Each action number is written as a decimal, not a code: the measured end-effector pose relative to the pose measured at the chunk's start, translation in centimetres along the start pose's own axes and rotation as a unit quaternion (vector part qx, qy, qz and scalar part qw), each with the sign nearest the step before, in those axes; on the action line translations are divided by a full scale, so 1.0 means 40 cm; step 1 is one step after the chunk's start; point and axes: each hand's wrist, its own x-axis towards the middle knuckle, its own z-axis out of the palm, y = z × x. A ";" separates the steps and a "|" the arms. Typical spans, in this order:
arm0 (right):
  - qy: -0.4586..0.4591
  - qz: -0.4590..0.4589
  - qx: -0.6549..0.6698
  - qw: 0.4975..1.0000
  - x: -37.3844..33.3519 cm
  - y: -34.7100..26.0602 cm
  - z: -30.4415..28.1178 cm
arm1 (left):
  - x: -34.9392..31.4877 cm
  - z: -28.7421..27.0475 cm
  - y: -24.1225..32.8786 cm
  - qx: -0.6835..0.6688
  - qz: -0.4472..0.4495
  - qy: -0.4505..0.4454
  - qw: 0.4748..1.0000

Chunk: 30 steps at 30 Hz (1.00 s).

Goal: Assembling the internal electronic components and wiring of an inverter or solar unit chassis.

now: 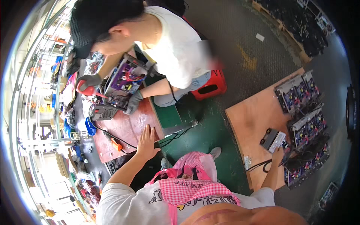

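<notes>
My left hand [146,144] lies flat on the reddish tabletop [129,125], fingers stretched out and nothing in it. Out to the right, my right hand [278,154] grips the near end of a dark grey metal box [272,140] with a pale label. This box is above a wooden board, beside rows of open electronic units [308,125] with coloured parts; whether it touches the board I cannot tell. Black cables [262,164] lie close to my right hand. Its fingertips are partly hidden behind the box.
Across the table a co-worker [174,45] in grey gloves holds a red tool [87,89] at an opened electronic unit [125,80]. An orange-handled tool [116,144] and black cable lie left of my left hand. A red stool [212,86] stands behind the co-worker. The wooden board [249,116] is at right.
</notes>
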 end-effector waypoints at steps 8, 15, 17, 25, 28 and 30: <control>-0.074 -0.143 0.112 0.981 -0.283 -0.311 -0.128 | -0.001 0.043 -0.044 -0.021 0.033 0.061 0.997; -0.047 -0.332 0.197 0.921 -0.663 -0.788 -0.420 | 0.025 0.070 -0.087 -0.119 0.062 0.143 0.981; -0.041 -0.336 0.211 0.917 -0.769 -0.888 -0.500 | 0.026 0.056 -0.113 -0.305 0.116 0.124 0.937; -0.027 -0.285 0.288 0.914 -1.192 -1.209 -0.689 | -0.165 0.121 -0.137 -0.886 0.015 -0.395 0.243; -0.044 -0.249 0.326 0.911 -1.270 -1.306 -0.674 | -0.291 0.072 -0.252 -0.868 0.142 -0.422 0.219; -0.039 -0.304 0.296 0.905 -1.293 -1.356 -0.642 | -0.309 0.087 -0.317 -0.880 0.120 -0.417 0.194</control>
